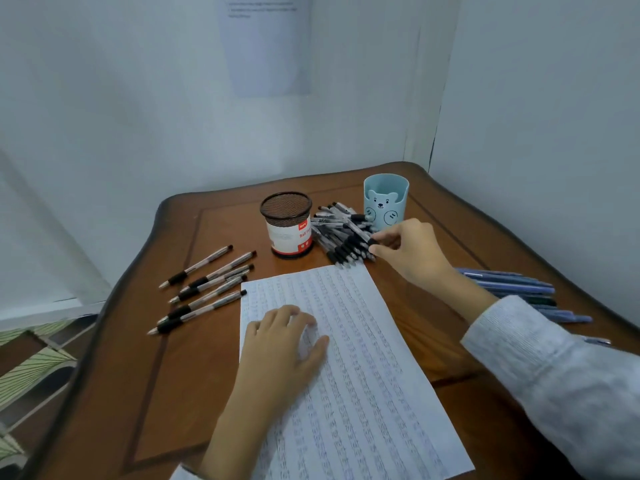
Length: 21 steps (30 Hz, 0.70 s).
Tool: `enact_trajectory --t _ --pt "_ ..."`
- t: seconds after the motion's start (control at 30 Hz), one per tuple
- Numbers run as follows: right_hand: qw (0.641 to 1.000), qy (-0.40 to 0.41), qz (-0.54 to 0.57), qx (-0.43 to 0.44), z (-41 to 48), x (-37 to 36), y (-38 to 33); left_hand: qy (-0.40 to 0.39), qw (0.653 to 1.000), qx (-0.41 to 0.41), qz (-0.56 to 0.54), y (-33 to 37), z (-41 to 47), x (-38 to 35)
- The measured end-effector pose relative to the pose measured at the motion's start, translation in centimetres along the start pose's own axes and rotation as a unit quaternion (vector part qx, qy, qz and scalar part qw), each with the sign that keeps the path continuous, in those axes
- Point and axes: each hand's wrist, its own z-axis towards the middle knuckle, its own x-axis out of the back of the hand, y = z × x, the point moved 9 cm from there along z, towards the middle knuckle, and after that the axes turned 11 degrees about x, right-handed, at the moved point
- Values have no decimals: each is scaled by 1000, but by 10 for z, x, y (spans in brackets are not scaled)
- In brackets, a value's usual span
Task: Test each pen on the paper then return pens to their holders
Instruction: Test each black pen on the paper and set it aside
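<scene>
The right hand [408, 251] reached over the far side of the table [173, 375] to the pile of pens [341, 237], which lay between the mesh holder [286, 223] and the blue cup [386, 202]. Its thumb and forefinger were closed in a pinch on the black end of one pen [367, 239] at the near right edge of the pile. The rest of that pen ran back among the others, so its full length could not be made out. The remaining fingers were curled loosely behind the pinch, clear of the pile.

The left hand [280, 341] rested palm down on the upper left part of the paper [363, 393], its fingers slightly bent and a little spread, gripping nothing. The paper was covered in rows of writing and lay in front of the person, just short of the pile.

Five pens [207, 289] lay side by side to the left of the paper. A row of blue pens [519, 289] lay to the right, partly hidden behind the grey sleeve [554, 375].
</scene>
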Motion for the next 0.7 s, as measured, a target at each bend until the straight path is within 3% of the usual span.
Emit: enact_trajectory --t 0.33,0.53,0.7 --pt "976 -13 -201 87 44 -64 -19 16 1000 -17 -1 -2 2 -2" --pt "962 -45 -234 133 37 -69 -22 21 1000 -23 -1 -1 2 -2" --pt "972 -23 -183 145 16 -54 -26 17 1000 -25 2 -3 2 -3"
